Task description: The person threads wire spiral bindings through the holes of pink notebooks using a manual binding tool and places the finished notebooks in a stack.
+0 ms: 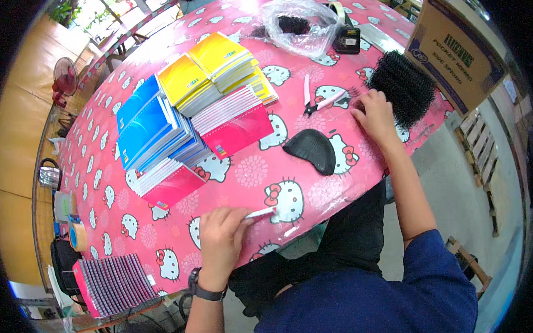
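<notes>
My left hand (222, 238) rests on the pink patterned table (243, 170) near its front edge, fingers closed on a small white strip (261, 213). My right hand (375, 116) reaches out to the right and touches a pile of black spiral binding coils (401, 86). Whether it grips one I cannot tell. Pink-handled pliers (317, 100) lie just left of that hand. A black curved pad (310, 149) lies between the two hands.
Stacks of notebooks in yellow (216, 65), blue (148, 129) and pink (233, 123) fill the table's middle. A clear plastic bag (297, 27) and a tape dispenser (345, 40) sit at the back. A cardboard box (450, 51) stands right. More bound notebooks (115, 283) lie lower left.
</notes>
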### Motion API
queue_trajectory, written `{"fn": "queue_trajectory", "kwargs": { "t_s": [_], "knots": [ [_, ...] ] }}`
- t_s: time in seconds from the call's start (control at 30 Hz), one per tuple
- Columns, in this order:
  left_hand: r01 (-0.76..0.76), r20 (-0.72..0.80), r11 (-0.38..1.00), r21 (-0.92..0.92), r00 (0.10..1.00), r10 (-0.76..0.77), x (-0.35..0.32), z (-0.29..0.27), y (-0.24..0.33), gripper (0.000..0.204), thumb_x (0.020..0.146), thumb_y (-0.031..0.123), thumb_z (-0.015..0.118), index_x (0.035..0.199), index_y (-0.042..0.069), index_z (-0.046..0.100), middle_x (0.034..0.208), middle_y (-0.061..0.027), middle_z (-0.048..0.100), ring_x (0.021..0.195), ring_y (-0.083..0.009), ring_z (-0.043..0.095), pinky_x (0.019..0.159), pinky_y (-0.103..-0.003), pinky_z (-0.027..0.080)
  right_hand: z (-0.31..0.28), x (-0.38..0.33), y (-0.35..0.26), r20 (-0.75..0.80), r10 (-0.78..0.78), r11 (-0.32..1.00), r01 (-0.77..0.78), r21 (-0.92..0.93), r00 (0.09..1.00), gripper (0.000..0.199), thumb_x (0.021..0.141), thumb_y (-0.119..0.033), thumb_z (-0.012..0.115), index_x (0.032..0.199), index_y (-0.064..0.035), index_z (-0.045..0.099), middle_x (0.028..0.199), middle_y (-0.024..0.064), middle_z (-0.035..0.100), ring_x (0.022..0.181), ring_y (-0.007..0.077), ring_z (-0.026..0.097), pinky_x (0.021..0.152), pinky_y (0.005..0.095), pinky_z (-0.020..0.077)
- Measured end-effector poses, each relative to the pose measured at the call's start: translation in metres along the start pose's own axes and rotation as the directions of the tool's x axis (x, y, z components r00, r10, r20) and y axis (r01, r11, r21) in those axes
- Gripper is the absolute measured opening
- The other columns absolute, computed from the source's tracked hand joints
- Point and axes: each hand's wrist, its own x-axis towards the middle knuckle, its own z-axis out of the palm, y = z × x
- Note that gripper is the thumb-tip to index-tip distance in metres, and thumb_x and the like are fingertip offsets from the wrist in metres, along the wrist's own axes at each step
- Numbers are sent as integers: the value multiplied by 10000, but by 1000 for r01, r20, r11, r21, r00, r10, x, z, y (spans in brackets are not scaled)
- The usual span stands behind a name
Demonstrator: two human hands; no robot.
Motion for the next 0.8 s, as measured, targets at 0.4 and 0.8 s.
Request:
{"fn": "queue_trajectory", "kwargs": {
  "t_s": [0.4,0.8],
  "knots": [
    [-46,-158,987,152,985,71,4,28,0,322,725,80,677,1037,157,670,834,-23,604,772,-185,537,763,-342,334,-62,-12,-29,-152,-100,913,152,378,983,191,885,-154,499,1013,-24,554,948,174,589,907,343,572,783,392,447],
    [-67,-115,994,88,990,77,2,17,2,307,738,72,651,1025,177,682,793,-12,586,741,-180,515,745,-336,318,-59,-74,-140,62,-584,331,168,929,809,270,714,16,654,980,-36,651,860,92,594,807,221,572,713,312,454]
  ]
}}
